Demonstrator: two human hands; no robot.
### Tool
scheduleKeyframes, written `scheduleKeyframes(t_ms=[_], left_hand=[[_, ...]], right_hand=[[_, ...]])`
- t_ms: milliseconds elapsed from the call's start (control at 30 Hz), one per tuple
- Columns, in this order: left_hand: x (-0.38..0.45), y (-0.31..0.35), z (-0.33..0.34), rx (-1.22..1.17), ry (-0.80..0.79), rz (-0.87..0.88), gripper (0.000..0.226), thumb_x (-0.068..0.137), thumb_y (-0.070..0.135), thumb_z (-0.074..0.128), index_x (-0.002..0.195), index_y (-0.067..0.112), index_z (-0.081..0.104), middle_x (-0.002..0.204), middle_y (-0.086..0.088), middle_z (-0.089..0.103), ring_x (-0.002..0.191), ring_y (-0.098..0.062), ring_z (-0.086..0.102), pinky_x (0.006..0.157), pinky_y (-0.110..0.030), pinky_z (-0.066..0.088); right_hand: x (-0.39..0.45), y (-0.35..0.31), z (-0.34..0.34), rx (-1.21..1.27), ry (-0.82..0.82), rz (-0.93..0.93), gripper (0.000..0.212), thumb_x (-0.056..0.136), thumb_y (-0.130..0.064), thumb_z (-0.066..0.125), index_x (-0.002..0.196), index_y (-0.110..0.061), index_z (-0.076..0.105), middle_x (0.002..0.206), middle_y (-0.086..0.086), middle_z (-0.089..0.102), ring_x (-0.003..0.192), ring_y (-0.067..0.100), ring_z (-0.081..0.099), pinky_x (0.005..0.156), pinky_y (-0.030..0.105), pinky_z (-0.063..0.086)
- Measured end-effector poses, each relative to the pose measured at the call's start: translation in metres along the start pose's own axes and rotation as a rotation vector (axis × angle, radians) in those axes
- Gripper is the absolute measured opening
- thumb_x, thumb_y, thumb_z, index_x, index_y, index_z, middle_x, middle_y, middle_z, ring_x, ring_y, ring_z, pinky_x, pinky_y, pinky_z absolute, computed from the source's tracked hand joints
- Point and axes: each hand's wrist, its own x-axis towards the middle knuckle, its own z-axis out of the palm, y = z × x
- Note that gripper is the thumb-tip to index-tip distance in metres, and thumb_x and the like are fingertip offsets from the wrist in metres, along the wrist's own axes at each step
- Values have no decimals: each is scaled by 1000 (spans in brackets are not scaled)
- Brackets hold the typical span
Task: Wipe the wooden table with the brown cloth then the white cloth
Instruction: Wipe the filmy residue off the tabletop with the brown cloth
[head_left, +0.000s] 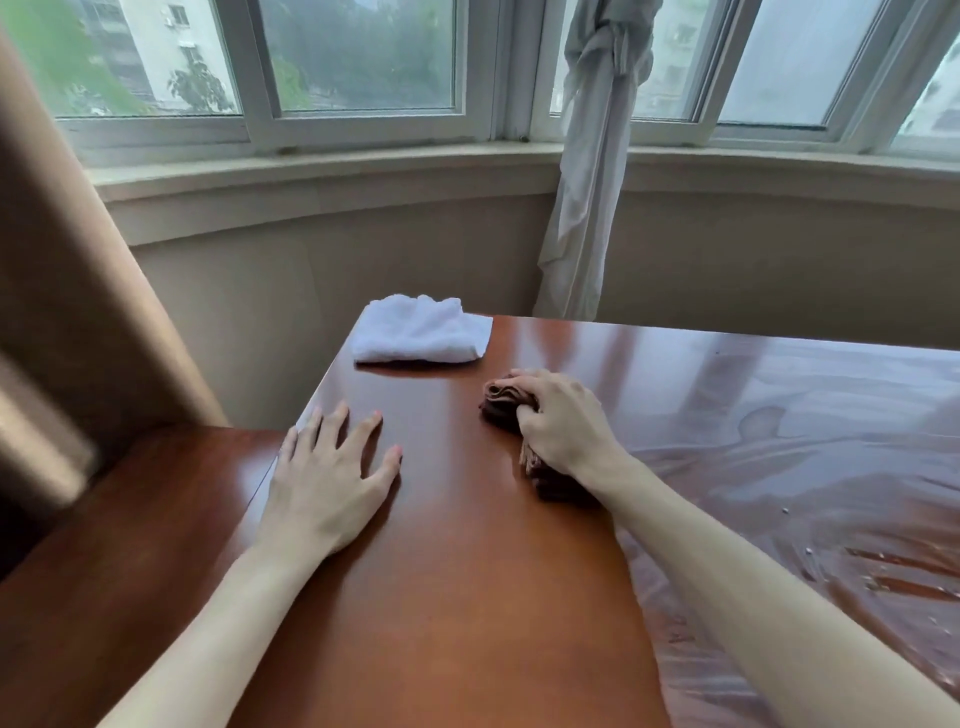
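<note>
**Describer:** As you look down from the head camera, your right hand (558, 426) sits just right of the frame's centre, fingers curled round a bunched brown cloth (501, 408) and pressing it onto the wooden table (457, 571). Folds of the cloth stick out past your fingertips toward the upper left, and more of it shows under your wrist.

**Listener:** And my other hand?

**Describer:** Your left hand (324, 480) lies flat on the table, left of centre, fingers straight and spread, gripping nothing. It rests near the table's left edge, well apart from the brown cloth.

**Listener:** Where is the second cloth?

**Describer:** Your white cloth (421, 330) lies loosely folded on the table's far left corner, slightly above the middle of the frame. Neither hand touches it; it sits near your right hand, farther up the frame.

**Listener:** What does the tabletop look like?

**Describer:** Glossy reddish-brown wood. The right side of the frame shows a streaky, wrinkled sheen with pale specks over the surface; I cannot tell whether that is moisture or a clear covering.

**Listener:** Anything around the table?

**Describer:** A lower wooden surface (130, 545) adjoins it at the lower left. Across the top runs a curved bay window (363, 62), with a knotted pale curtain (592, 156) hanging at upper right of centre and a tan drape (67, 260) down the left edge.
</note>
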Motion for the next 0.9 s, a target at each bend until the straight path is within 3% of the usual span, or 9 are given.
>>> scheduleKeyframes(t_ms=[167,333,433,533,600,733,833,900], left_hand=[[4,-1,7,-27,60,-20,79,80,75,11,149,46,35,162,4,27,153,-19,15,124,-39,12],[10,-2,7,-31,67,-47,82,77,77,9,149,48,35,162,9,26,152,-16,15,123,-38,12],[8,1,3,-23,52,-47,84,76,77,9,150,47,35,162,7,28,151,-17,17,123,-38,12],[6,4,-1,-20,17,-48,73,85,75,21,150,44,36,162,4,29,151,-19,18,123,-39,12],[5,3,-1,-17,8,-41,63,93,69,32,149,43,38,161,2,29,151,-20,18,123,-40,11],[-2,4,-4,-13,-11,-35,62,95,66,34,150,40,38,162,-1,29,151,-24,18,124,-40,12],[-2,4,-8,-7,-23,-14,62,96,64,33,153,39,34,164,-1,25,152,-25,14,124,-40,9],[-4,4,-6,-1,-13,-13,61,97,64,32,153,40,33,164,-1,24,153,-24,13,124,-39,8]], right_hand=[[116,33,8,-21,50,111,39,76,-21,46,103,-27,74,118,-1,72,111,31,62,88,39,52],[170,34,17,-52,77,204,44,82,-21,51,116,-33,75,115,7,73,111,36,62,87,36,49],[137,33,19,-75,68,150,47,82,-21,47,120,-33,73,122,-1,72,116,31,62,90,37,50],[62,17,11,-63,23,40,57,77,-25,44,125,-33,72,138,-8,65,130,22,55,105,39,48],[0,-2,4,-27,-29,-59,60,75,-25,44,127,-34,72,141,-10,62,135,15,52,112,36,43],[-118,-35,-12,65,-195,-284,61,76,-20,50,131,-39,68,145,-22,56,140,2,42,119,24,32],[-127,-31,-15,109,-223,-337,62,74,-17,53,128,-44,69,142,-28,56,138,-3,43,114,25,38],[-93,-20,-14,90,-152,-257,61,73,-17,53,124,-46,69,139,-29,58,133,-1,48,110,31,44]])
